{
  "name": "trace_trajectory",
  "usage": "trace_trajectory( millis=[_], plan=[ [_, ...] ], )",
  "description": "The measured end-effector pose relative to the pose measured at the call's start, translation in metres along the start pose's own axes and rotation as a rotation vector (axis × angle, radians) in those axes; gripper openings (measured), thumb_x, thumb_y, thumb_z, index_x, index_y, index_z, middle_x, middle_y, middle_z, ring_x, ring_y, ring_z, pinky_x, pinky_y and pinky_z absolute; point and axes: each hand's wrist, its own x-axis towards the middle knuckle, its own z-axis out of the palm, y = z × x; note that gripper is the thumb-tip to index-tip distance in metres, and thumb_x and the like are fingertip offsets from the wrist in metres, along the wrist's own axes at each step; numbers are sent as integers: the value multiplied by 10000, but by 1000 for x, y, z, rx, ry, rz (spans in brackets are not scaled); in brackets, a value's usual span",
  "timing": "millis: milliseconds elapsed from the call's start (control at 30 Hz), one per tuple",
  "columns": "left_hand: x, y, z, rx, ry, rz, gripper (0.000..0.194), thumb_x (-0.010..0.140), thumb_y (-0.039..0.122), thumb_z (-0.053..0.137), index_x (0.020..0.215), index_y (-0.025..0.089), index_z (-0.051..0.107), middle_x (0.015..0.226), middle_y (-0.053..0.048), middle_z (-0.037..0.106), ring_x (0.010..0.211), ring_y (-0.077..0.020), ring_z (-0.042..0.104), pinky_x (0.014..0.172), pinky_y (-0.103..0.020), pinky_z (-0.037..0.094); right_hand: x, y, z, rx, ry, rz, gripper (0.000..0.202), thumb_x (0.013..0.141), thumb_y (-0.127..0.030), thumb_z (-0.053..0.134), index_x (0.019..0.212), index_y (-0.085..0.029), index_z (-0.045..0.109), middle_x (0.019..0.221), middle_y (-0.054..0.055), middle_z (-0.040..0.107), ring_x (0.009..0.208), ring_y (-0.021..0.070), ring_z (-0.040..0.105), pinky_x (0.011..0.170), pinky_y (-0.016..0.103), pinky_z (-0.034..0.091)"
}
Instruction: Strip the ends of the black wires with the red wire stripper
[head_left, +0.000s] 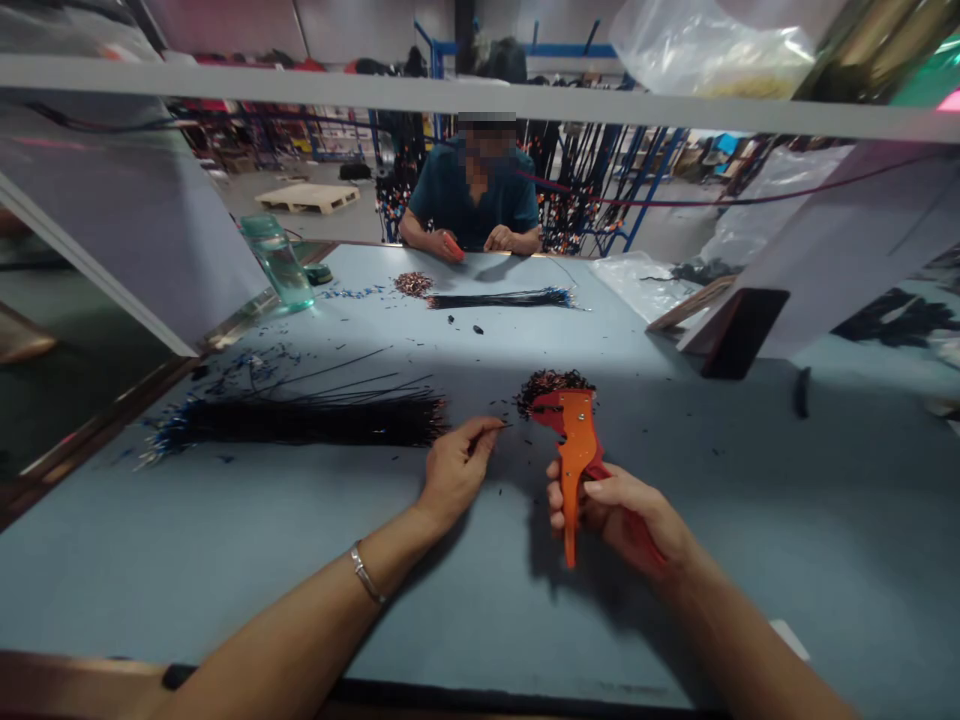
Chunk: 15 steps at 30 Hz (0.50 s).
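Observation:
Between thumb and fingertips, my left hand (461, 465) pinches a thin dark wire (505, 426), its tip pointing right. Directly left of that hand lies a thick bundle of black wires (315, 422), with blue and white ends on the far left. My right hand (630, 510) is wrapped round the handles of an orange and red wire stripper (577, 435). The tool stands upright with its jaws toward the left, a short gap from the wire tip. Behind the jaws sits a heap of dark and copper-coloured offcuts (555, 382).
Across the table (480, 580) a person (476, 195) holds a red tool near a second wire bundle (502, 299). A glass bottle (277, 262) stands at the back left. A dark phone (746, 333) leans against the right panel. A shelf edge (337, 88) crosses above.

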Motion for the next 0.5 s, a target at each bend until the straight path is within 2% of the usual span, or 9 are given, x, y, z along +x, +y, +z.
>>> trace_trajectory(
  millis=[133, 267, 500],
  plan=[
    [-1, 2, 0, 38, -5, -5, 240, 900, 301, 496, 956, 195, 704, 762, -17, 698, 683, -159, 605, 653, -240, 422, -1, 3, 0, -17, -45, 22, 296, 705, -299, 645, 970, -166, 647, 822, 74, 719, 690, 216, 699, 680, 360, 553],
    [-1, 4, 0, 72, -1, -13, 223, 890, 270, 484, 871, 185, 690, 676, -6, 645, 642, -161, 560, 635, -246, 394, -1, 3, 0, 0, -66, 40, 301, 701, -274, 668, 976, -151, 657, 826, 75, 718, 708, 213, 703, 674, 338, 549],
    [-1, 7, 0, 18, -40, 1, 222, 874, 290, 485, 803, 171, 659, 616, 20, 579, 594, -136, 502, 584, -227, 358, 0, 6, 3, 2, -101, 78, 316, 689, -276, 694, 975, -147, 656, 831, 79, 717, 701, 214, 698, 686, 361, 553]
  ],
)
